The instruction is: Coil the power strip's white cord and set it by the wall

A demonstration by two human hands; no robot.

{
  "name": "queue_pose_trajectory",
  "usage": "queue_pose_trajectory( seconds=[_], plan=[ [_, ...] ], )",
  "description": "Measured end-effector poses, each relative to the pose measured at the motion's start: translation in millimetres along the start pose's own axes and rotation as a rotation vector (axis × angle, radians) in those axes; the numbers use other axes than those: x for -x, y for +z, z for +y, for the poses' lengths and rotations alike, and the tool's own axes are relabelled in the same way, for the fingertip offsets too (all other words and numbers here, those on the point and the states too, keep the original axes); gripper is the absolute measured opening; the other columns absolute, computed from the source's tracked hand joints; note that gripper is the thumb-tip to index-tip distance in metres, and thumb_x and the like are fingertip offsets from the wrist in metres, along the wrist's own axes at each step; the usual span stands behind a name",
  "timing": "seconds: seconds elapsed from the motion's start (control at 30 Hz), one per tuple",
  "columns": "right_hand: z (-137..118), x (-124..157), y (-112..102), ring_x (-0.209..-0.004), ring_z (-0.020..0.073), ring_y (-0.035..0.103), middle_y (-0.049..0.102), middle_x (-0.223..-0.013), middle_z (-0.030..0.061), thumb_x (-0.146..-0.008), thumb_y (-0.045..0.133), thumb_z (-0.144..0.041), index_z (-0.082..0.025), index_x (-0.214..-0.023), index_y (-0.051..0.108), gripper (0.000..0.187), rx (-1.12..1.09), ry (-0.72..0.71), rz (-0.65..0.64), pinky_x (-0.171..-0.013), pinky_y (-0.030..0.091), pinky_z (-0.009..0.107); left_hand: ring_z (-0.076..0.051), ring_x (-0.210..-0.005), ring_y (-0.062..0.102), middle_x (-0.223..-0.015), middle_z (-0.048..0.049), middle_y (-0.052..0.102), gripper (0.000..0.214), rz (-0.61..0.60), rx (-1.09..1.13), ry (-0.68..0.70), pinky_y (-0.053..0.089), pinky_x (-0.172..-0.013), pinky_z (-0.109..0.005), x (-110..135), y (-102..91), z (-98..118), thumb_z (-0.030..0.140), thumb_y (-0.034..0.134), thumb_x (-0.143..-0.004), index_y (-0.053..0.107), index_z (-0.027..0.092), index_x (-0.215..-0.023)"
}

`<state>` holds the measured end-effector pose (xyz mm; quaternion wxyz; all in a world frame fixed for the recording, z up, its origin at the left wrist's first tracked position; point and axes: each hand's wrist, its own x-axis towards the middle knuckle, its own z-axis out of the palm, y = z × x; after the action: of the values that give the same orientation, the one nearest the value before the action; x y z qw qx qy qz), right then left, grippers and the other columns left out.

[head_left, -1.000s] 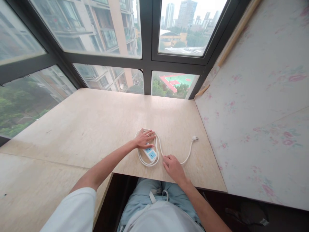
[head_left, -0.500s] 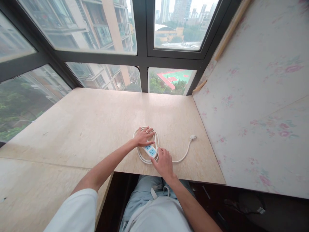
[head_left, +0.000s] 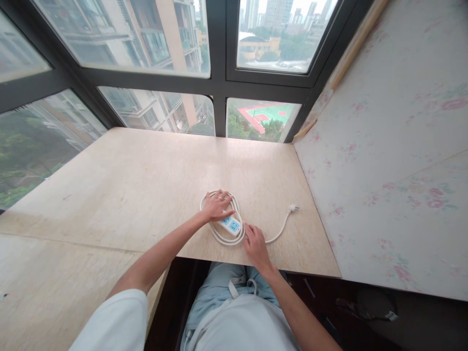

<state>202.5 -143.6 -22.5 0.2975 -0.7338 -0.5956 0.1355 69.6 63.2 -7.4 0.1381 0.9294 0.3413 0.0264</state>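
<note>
A white power strip [head_left: 231, 224] with blue socket faces lies on the ledge inside a loop of its own white cord [head_left: 224, 242]. My left hand [head_left: 217, 206] rests flat across the upper part of the strip and the coil, fingers spread and palm down. At the coil's right side, my right hand [head_left: 255, 243] has its fingers closed on the cord; the exact pinch point is partly hidden. From under that hand the cord's free end curves right to a white plug [head_left: 293, 208] with its prongs pointing right.
The pale ledge [head_left: 164, 170] runs back to dark-framed windows [head_left: 218, 112]. On the right stands a floral-papered wall [head_left: 387, 161]. A seam crosses the ledge at left, and its front edge lies just before my lap. Dark items sit below at right.
My right hand has shifted slightly right, off the strip's lower end, drawing its fingers together at the cord. The strip has turned a little flatter. My left hand stays nearly in place.
</note>
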Motion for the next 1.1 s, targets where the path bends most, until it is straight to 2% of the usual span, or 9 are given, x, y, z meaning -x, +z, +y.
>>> queue_pose_trajectory(
  seconds=[0.13, 0.3, 0.57, 0.83, 1.0, 1.07, 1.1],
  plan=[
    [-8, -7, 0, -0.105, 0.0226, 0.053, 0.059, -0.115, 0.0115, -0.095, 0.035, -0.021, -0.018, -0.135, 0.053, 0.044, -0.042, 0.0, -0.002, -0.093, 0.043, 0.038, -0.039, -0.145, 0.02, -0.156, -0.0065, 0.034, 0.072, 0.004, -0.01, -0.049, 0.007, -0.111, -0.067, 6, 2.4, 2, 0.071, 0.043, -0.083, 0.042, 0.036, -0.145],
    [-10, -18, 3, -0.101, 0.0244, 0.052, 0.06, -0.11, 0.0129, -0.094, 0.044, -0.03, -0.016, -0.135, 0.053, 0.045, 0.051, -0.004, 0.01, -0.09, 0.043, 0.038, -0.038, -0.146, 0.017, -0.157, -0.0065, 0.031, 0.073, -0.012, -0.013, -0.093, 0.004, -0.112, -0.066, 10, 0.5, 5, 0.071, 0.042, -0.084, 0.04, 0.035, -0.147],
    [12, -23, 1, -0.097, 0.0234, 0.052, 0.059, -0.104, 0.0125, -0.095, 0.042, -0.021, -0.016, -0.13, 0.059, 0.039, 0.123, -0.046, 0.042, -0.086, 0.044, 0.037, -0.04, -0.146, 0.013, -0.159, -0.0072, 0.024, 0.075, -0.033, -0.042, -0.204, 0.005, -0.11, -0.069, 25, 5.7, 11, 0.07, 0.037, -0.086, 0.036, 0.031, -0.149],
    [23, -17, 0, -0.091, 0.0216, 0.056, 0.063, -0.097, 0.0098, -0.093, 0.05, -0.02, -0.018, -0.111, 0.069, 0.026, -0.047, -0.223, 0.119, -0.082, 0.047, 0.037, -0.041, -0.146, 0.011, -0.161, -0.0057, 0.02, 0.077, -0.095, -0.116, -0.331, 0.013, -0.109, -0.07, 43, -0.9, 27, 0.073, 0.029, -0.086, 0.03, 0.031, -0.151],
    [24, -19, -2, -0.093, 0.0214, 0.057, 0.065, -0.098, 0.0088, -0.092, 0.052, -0.02, -0.021, -0.108, 0.07, 0.024, -0.102, -0.241, 0.109, -0.084, 0.048, 0.037, -0.043, -0.145, 0.015, -0.159, -0.01, 0.024, 0.076, -0.053, -0.14, -0.314, 0.013, -0.107, -0.073, 45, 0.0, 28, 0.071, 0.029, -0.088, 0.034, 0.027, -0.15],
    [25, -19, -3, -0.094, 0.0215, 0.057, 0.065, -0.099, 0.0091, -0.092, 0.051, -0.02, -0.021, -0.109, 0.07, 0.025, -0.103, -0.257, 0.098, -0.085, 0.048, 0.038, -0.041, -0.146, 0.013, -0.158, -0.0143, 0.024, 0.075, -0.015, -0.154, -0.22, 0.009, -0.109, -0.072, 45, -1.8, 26, 0.068, 0.029, -0.09, 0.033, 0.023, -0.151],
    [26, -19, -4, -0.094, 0.0216, 0.057, 0.065, -0.1, 0.0094, -0.093, 0.051, -0.02, -0.021, -0.11, 0.07, 0.026, -0.101, -0.269, 0.088, -0.085, 0.047, 0.038, -0.039, -0.147, 0.011, -0.158, -0.0154, 0.024, 0.074, -0.008, -0.157, -0.116, 0.007, -0.11, -0.07, 45, -3.3, 25, 0.066, 0.029, -0.091, 0.033, 0.021, -0.151]
  ],
)
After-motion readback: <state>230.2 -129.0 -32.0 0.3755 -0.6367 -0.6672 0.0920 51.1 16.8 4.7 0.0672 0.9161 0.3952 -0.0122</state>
